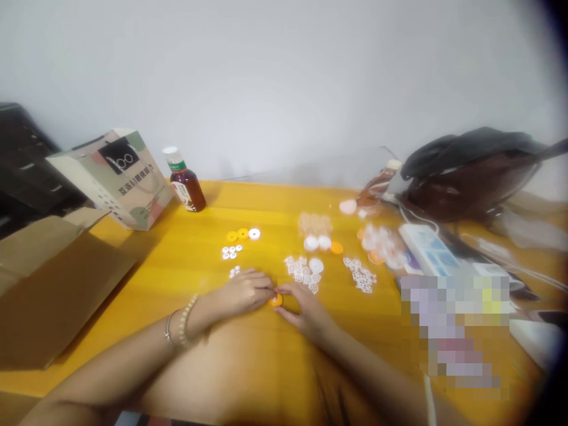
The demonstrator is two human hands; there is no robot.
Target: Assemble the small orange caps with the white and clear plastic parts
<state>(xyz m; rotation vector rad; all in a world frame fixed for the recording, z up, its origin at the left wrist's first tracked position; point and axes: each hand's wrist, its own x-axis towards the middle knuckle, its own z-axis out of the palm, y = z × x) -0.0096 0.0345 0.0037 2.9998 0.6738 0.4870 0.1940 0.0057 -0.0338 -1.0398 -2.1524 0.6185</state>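
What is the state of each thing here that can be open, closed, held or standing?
Orange disc: held
Right hand: pinching the orange disc
Left hand: fingers bent, tips at the disc
White-capped bottle: upright, closed
Paper bag: standing upright
Cardboard box: flap sticking out
Dark bag: open or closed, unclear
Blurred bottle beside it: unclear

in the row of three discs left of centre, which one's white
The rightmost disc; the middle disc and leftmost disc are both yellow.
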